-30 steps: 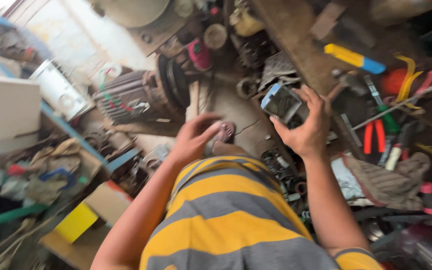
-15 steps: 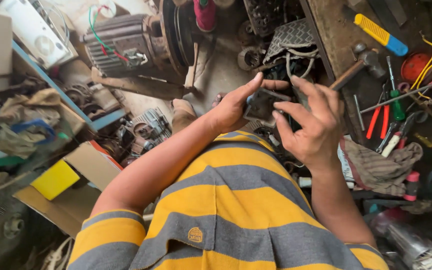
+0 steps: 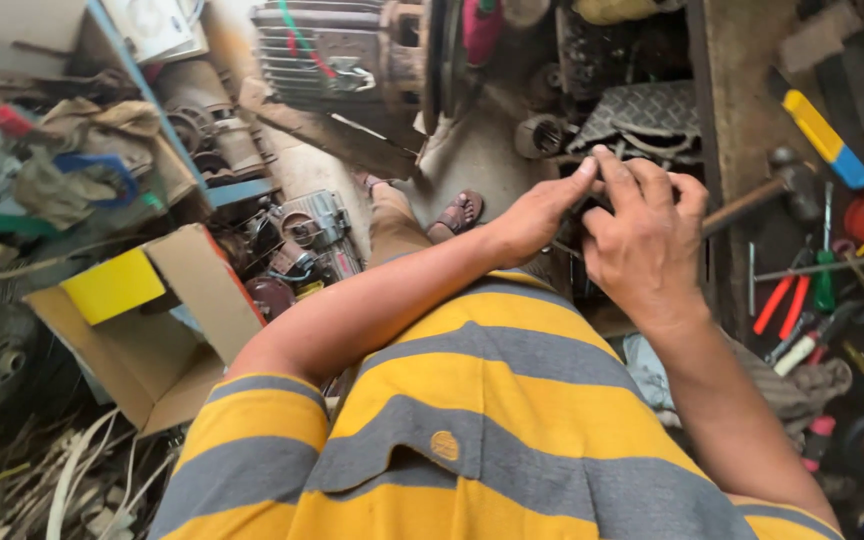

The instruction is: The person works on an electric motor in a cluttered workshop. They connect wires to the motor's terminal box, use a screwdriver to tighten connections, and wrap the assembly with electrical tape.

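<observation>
Seen from above, both hands meet in the upper right-centre of the frame, just over the left edge of the desk point(image 3: 742, 120). The right hand point(image 3: 647, 245) lies with its back to the camera, its fingers point(image 3: 620, 185) curled over a small dark object point(image 3: 592, 205) of which only a sliver shows between the two hands; what kind of thing it is cannot be told. The left hand point(image 3: 537, 215) comes in from the left, its thumb and forefinger stretched to the same spot, their tips touching or all but touching the right hand's fingers. Both hands seem closed about the dark object, but how firmly either grips it, and how far the right hand's fingers are bent beneath, cannot be told, since the hand hides them. The object sits directly under the right hand's fingertips and just right of the left hand's tips, so the right hand is the nearer; its long axis is hidden. Just beyond the hands a hammer point(image 3: 767, 190) lies on the desk, its handle running toward them from the right. Farther right lie red-handled pliers point(image 3: 784, 305) and a yellow and blue tool point(image 3: 824, 138). Below, on the floor, stand sandalled feet point(image 3: 457, 212), and an electric motor point(image 3: 337, 50) fills the upper centre; an open cardboard box point(image 3: 152, 330) sits at the left.
</observation>
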A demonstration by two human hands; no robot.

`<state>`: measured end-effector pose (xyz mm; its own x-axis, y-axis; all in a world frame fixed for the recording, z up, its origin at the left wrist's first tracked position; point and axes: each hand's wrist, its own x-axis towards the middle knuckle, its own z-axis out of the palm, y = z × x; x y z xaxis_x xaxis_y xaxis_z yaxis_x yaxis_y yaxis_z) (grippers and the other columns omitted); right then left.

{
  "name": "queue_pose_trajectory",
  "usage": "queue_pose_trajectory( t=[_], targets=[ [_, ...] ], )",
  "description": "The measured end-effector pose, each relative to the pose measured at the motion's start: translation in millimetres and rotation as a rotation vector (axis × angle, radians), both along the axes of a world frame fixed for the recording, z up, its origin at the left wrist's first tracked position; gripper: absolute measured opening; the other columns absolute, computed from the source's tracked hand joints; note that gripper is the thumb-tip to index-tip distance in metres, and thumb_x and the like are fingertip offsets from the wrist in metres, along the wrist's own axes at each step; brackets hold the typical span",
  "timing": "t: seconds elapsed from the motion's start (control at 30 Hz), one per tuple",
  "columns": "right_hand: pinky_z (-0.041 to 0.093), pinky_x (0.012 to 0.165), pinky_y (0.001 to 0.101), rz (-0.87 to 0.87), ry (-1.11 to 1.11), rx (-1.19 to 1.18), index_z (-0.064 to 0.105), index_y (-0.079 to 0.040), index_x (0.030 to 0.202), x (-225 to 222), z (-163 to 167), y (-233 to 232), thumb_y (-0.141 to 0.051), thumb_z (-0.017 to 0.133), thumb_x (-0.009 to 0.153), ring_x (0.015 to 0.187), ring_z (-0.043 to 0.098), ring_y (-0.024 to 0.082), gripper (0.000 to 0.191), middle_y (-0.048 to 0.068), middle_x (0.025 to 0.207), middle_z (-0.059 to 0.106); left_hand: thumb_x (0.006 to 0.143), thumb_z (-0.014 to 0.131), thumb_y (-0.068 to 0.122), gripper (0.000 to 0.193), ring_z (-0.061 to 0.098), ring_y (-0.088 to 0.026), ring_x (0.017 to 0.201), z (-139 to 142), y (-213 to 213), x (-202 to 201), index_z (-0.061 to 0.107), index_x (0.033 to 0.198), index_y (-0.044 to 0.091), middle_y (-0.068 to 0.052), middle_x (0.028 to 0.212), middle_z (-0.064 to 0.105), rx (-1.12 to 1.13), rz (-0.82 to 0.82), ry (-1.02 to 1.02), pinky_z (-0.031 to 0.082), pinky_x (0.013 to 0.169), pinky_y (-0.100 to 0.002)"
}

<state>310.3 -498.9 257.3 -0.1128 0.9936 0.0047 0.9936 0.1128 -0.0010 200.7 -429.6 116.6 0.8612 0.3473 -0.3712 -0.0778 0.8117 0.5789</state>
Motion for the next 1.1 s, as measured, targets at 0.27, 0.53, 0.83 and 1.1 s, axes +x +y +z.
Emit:
queue_pose_trajectory(
  t=[0.27, 0.53, 0.83, 1.1],
  targets=[
    [0.032, 0.112, 0.0491, 0.151, 0.098, 0.024, 0.074, -0.013, 0.089, 2, -7, 28, -0.024, 0.079, 0.073, 0.137, 0.051, 0.025, 0.019, 0.010, 0.155, 0.060, 0.106, 0.037, 0.061, 0.074, 0.066, -0.018, 0.106, 4, 12, -20, 0.064, 0.131, -0.004, -0.012, 0.118, 0.069, -0.128, 0.010, -0.043, 0.055, 0.092, -0.035],
    [0.049, 0.102, 0.0402, 0.005, 0.961, 0.081, 0.068, -0.008, 0.094, -12, -3, 58, -0.003, 0.076, 0.082, 0.115, 0.063, 0.025, 0.015, 0.011, 0.121, 0.069, 0.105, 0.038, 0.069, 0.077, 0.071, -0.021, 0.089, 3, 58, -68, 0.063, 0.130, 0.001, -0.010, 0.106, 0.073, -0.246, 0.103, -0.160, 0.058, 0.077, -0.038],
    [0.056, 0.081, 0.0243, -0.311, 1.424, -0.135, 0.071, -0.001, 0.107, -88, -102, 166, 0.004, 0.075, 0.094, 0.092, 0.071, 0.011, 0.014, 0.006, 0.101, 0.075, 0.097, 0.036, 0.072, 0.082, 0.074, -0.028, 0.097, -13, 127, -219, 0.062, 0.130, 0.002, -0.018, 0.114, 0.074, -0.440, 0.268, -0.037, 0.060, 0.086, -0.047],
    [0.055, 0.083, 0.0348, -0.070, 0.837, -0.113, 0.078, -0.010, 0.109, -131, -157, 237, -0.006, 0.079, 0.090, 0.094, 0.074, 0.023, 0.020, 0.008, 0.101, 0.076, 0.098, 0.037, 0.073, 0.086, 0.072, -0.034, 0.107, -38, 163, -286, 0.060, 0.135, -0.001, -0.023, 0.121, 0.071, -0.442, 0.334, -0.168, 0.058, 0.098, -0.048]
  ],
)
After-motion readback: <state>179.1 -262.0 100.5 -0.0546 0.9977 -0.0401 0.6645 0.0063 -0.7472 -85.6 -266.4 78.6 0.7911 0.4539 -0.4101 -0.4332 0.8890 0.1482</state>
